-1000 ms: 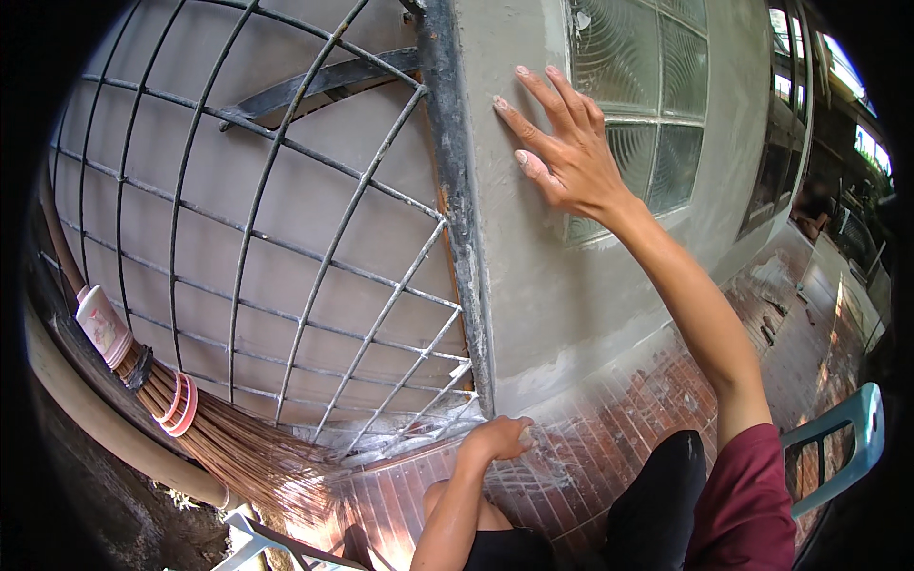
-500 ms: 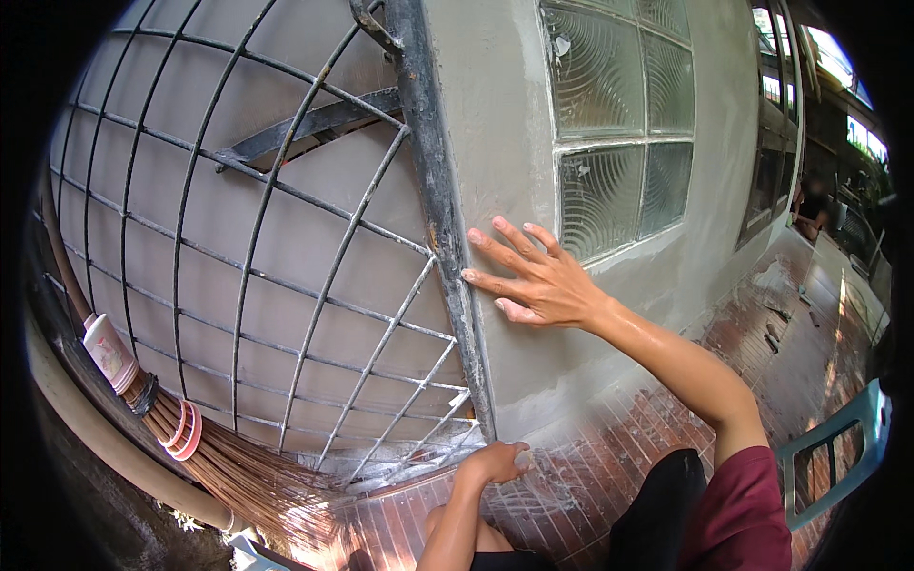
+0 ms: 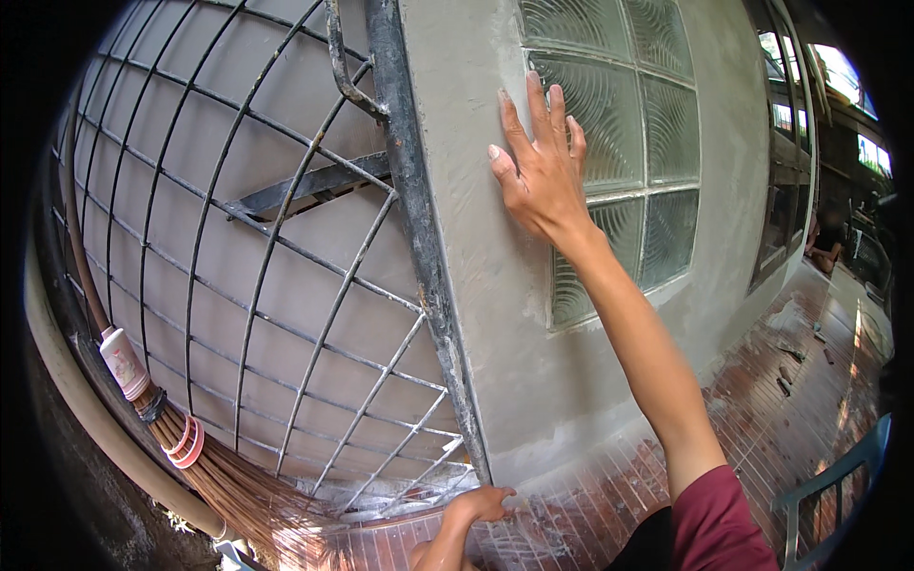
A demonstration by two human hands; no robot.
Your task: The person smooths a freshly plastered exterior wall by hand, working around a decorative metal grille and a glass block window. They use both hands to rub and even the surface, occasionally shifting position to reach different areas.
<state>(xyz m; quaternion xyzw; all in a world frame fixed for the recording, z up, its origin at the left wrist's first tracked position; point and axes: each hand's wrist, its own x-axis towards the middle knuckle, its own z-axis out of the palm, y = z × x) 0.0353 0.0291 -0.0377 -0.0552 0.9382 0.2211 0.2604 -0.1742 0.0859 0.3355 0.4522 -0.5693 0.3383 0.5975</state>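
Observation:
My right hand (image 3: 545,186) lies against the grey plastered wall (image 3: 495,314), fingers spread, holding nothing. Its fingertips reach the left edge of the glass block window (image 3: 595,114), and pale dust coats them. Low down, my left hand (image 3: 479,504) is just above the tiled floor by the foot of the dark metal gate post (image 3: 428,257). Its fingers look curled and point right; their undersides are hidden, so whatever they may hold cannot be made out.
A metal grille gate (image 3: 257,247) stands at left, with a stick broom (image 3: 224,481) leaning before it and a beige pipe (image 3: 119,438) alongside. The tiled floor (image 3: 609,495) carries white dust. A blue-green plastic stool (image 3: 838,476) stands at right. A person (image 3: 826,243) sits far off.
My right hand has moved up the wall from beside the gate post to the window's edge. The view has shifted, and my left hand stays low near the post's foot.

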